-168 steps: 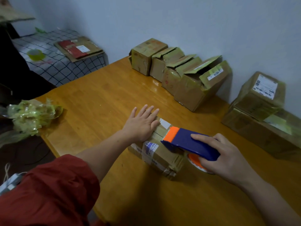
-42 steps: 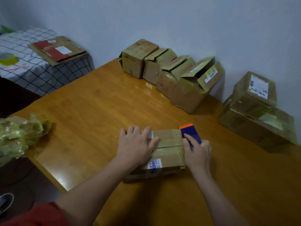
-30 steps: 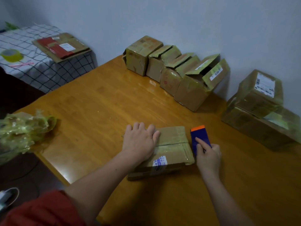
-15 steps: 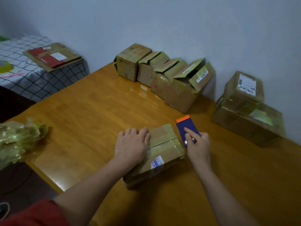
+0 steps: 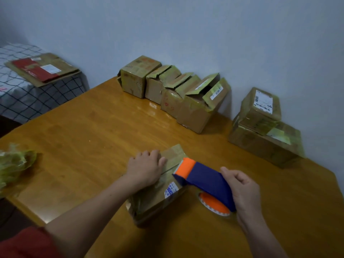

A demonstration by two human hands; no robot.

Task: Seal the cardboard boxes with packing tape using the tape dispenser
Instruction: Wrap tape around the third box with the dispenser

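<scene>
Right grip (image 5: 243,190) holds dispenser (image 5: 204,180), nose toward box (image 5: 156,201).

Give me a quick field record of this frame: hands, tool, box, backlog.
left hand: rests on top of the near box
right hand: grips the tape dispenser by its blue body
tape dispenser: tilted, orange end over the box top; contact unclear
row by wall: four boxes, three with flaps open
right stack: two closed boxes, small on large
surface: wooden table
</scene>
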